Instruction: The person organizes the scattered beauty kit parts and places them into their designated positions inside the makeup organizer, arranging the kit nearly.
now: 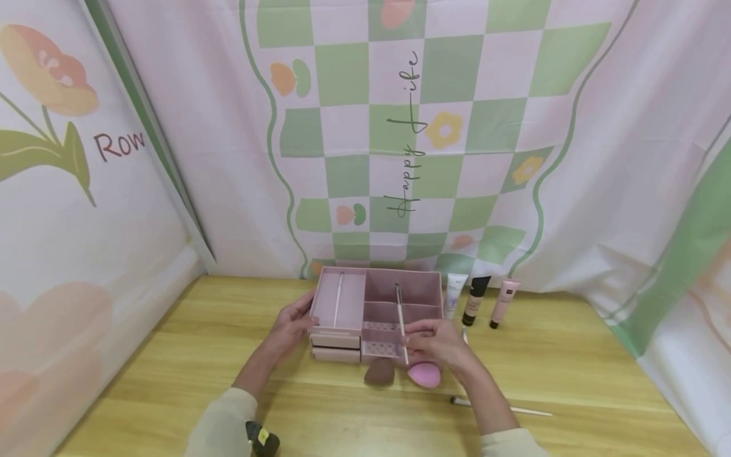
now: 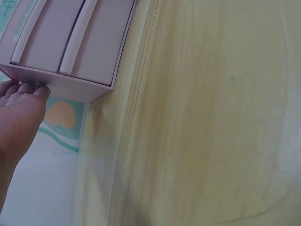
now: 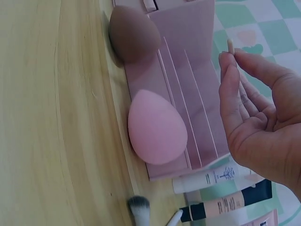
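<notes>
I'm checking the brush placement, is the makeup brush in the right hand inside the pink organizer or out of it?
Partly in: the makeup brush leans with its bristle end in an organizer compartment, while the right hand pinches its handle.

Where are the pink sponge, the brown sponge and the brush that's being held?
pink sponge [image 3: 156, 127], right wrist view, middle of its rounded body
brown sponge [image 3: 133, 34], right wrist view, middle of its body
brush [image 1: 401, 317], head view, pale handle above the right hand's fingers
</notes>
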Available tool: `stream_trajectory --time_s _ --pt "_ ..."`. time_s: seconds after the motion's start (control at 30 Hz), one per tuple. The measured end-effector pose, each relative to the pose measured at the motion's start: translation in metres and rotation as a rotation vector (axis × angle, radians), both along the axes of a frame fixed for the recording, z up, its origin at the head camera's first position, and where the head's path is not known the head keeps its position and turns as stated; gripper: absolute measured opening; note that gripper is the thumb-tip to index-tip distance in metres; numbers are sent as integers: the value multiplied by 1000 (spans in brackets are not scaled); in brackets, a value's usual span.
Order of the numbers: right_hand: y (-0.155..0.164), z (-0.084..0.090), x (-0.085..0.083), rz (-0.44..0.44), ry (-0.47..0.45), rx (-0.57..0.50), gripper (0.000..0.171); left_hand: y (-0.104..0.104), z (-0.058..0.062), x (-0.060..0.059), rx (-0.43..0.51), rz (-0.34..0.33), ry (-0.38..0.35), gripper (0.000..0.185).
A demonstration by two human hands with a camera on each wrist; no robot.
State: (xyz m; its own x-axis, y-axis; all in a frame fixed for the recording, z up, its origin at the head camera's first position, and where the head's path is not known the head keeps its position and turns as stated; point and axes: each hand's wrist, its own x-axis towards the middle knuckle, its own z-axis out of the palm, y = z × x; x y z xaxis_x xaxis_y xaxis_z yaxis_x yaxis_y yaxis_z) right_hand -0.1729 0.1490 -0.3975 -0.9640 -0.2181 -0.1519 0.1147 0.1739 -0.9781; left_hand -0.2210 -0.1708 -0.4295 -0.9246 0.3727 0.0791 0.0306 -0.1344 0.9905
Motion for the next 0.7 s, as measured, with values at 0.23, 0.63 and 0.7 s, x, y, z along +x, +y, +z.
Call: stream_trajectory --time_s 0.23,0.63,0.7 --pt "-12 0 -3 32 65 81 42 -1 -1 -1 2 4 2 74" --pt "-32 9 -9 42 58 69 42 0 -1 -1 14 18 2 74" --pt "-35 11 -11 31 54 79 41 0 -1 -1 19 14 0 74"
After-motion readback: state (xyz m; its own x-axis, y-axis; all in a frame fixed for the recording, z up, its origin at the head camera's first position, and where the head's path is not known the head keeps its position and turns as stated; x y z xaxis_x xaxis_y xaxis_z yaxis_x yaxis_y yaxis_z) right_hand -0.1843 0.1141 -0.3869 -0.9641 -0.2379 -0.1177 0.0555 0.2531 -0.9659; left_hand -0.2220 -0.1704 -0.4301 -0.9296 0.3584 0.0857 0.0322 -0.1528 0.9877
